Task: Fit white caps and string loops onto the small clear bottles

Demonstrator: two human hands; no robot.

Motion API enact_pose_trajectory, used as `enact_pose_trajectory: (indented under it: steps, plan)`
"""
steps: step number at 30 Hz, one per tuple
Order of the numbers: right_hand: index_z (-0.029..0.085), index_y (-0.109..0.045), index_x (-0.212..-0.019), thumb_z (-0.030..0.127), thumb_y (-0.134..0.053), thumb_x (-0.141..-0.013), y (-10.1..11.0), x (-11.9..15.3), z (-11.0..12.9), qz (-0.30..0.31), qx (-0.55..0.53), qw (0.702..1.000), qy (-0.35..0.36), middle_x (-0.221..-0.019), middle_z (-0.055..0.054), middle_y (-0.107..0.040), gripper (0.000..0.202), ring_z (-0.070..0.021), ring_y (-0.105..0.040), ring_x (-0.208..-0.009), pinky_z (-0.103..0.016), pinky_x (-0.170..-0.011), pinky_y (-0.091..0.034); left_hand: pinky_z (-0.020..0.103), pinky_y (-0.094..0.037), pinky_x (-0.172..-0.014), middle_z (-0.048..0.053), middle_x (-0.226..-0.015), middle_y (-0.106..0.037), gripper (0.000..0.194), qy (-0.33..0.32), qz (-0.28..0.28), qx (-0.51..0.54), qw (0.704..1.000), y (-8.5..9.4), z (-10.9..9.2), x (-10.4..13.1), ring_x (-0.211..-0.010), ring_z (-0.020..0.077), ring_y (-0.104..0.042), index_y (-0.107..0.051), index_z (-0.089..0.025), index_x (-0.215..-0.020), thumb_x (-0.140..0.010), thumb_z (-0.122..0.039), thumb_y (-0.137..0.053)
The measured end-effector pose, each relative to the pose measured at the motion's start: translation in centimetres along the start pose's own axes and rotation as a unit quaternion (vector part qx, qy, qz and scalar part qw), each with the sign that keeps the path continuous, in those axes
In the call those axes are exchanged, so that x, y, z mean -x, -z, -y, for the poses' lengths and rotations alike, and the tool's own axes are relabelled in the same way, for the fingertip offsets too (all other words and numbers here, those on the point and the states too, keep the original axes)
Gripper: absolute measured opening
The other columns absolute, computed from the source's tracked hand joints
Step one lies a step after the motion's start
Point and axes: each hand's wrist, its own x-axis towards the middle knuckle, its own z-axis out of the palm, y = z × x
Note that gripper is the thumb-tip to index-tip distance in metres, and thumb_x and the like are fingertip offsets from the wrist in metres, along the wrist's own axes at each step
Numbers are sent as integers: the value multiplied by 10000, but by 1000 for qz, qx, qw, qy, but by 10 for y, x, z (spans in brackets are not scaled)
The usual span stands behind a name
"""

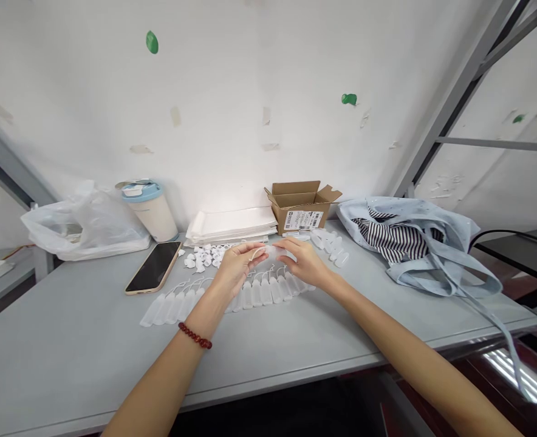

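Observation:
My left hand (236, 267), a red bead bracelet on its wrist, and my right hand (305, 262) meet above the middle of the table. Both sets of fingers are closed around one translucent plastic tube (272, 257); its ends are partly hidden by them. Below and around my hands lies a row of similar tubes (253, 295) with thin white loops at their tops. Beyond my left hand is a loose pile of small white caps (203, 257). To the right of my right hand, several tubes without loops (330, 244) lie in a heap.
Along the wall stand a plastic bag (86, 224), a blue-lidded cup (154, 212), a stack of white sheets or envelopes (232, 224) and an open cardboard box (298, 207). A phone (153, 268) lies left. A light-blue cloth bag (400, 233) trails its strap over the grey table's (296, 355) right edge.

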Motion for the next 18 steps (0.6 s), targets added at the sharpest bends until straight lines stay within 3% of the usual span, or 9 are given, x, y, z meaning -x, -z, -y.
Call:
enact_pose_trajectory:
  steps: [10,18]
  plan:
    - [233,-426,-1321,135,-470,-891,-2,3,6,29,-1,1000,-1,-1070,-104,-619,444,-227,-616,-932,-391,-778,-524,234,-499,-704,16,-672,-650,296,7,7,-43,999,-4,-3,6,-640,97,-606,-691,-108,-731,-568,-320,-816]
    - [274,-402,-1344,115,-476,-876,-3,4,11,46,-23,999,-3,-1136,-92,-616,500,-230,-612,-990,-403,-835,-514,255,-464,-639,-3,-645,-596,302,0,31,-81,996,-3,-4,9,-581,97,-569,-648,-120,-671,-616,-391,-769]
